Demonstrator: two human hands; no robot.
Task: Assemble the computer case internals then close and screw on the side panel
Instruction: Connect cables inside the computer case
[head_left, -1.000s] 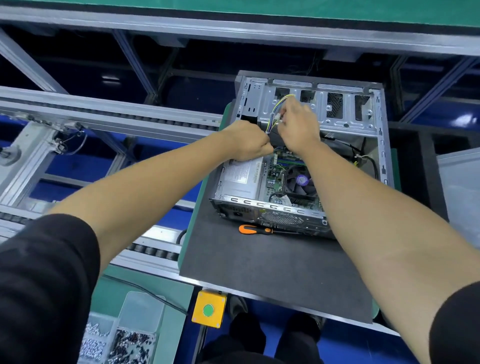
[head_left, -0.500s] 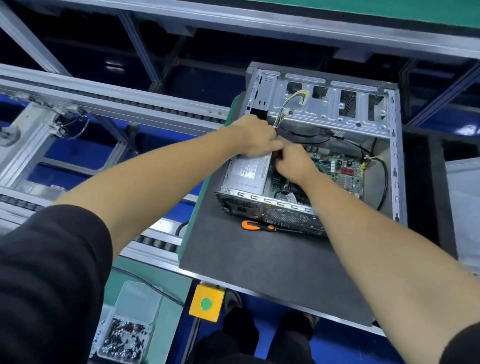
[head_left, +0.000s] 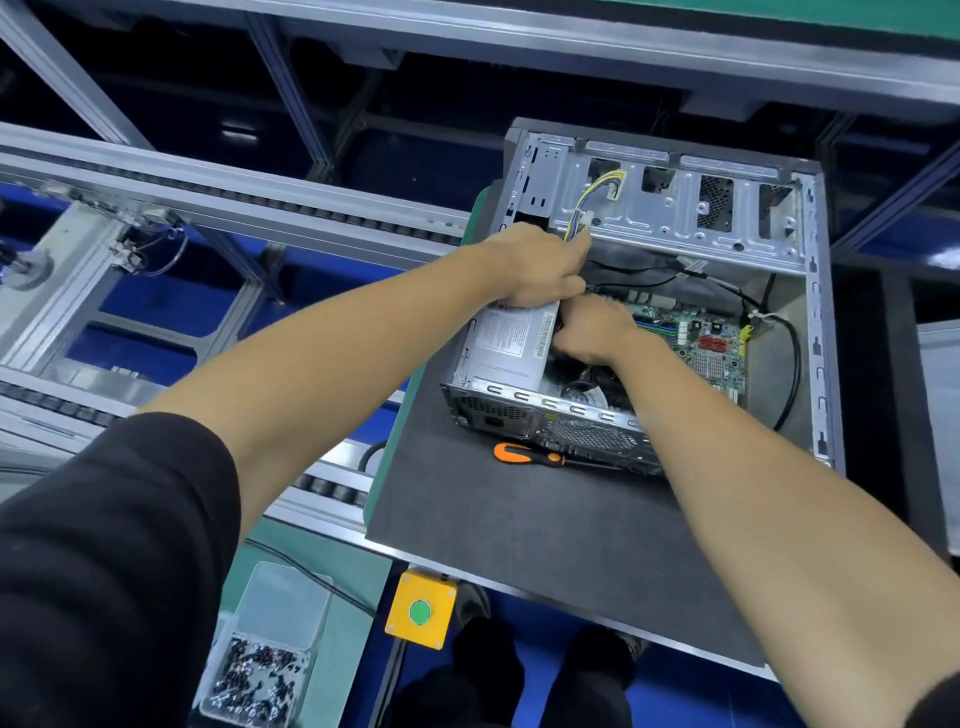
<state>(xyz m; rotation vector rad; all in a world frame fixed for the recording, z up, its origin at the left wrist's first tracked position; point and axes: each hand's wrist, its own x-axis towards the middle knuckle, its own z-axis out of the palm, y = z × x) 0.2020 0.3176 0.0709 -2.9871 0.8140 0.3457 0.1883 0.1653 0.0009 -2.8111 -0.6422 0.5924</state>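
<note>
Open grey steel computer case (head_left: 810, 332) right of frame centre. Left hand (head_left: 535, 270) curled around yellow-and-blue wire bundle (head_left: 584, 218); right hand (head_left: 592, 330) fingers buried beside silver power supply (head_left: 511, 343), grip unclear. Cable routing underway, probably; next, seating the connector.

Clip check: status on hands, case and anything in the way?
Left hand grips wires over the power supply. Right hand inside the case, grip hidden. Panel off. Screwdriver lies in front, untouched.

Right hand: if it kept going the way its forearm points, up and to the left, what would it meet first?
Likely the left hand, almost touching the right hand above the power supply; depth is unclear.
</note>
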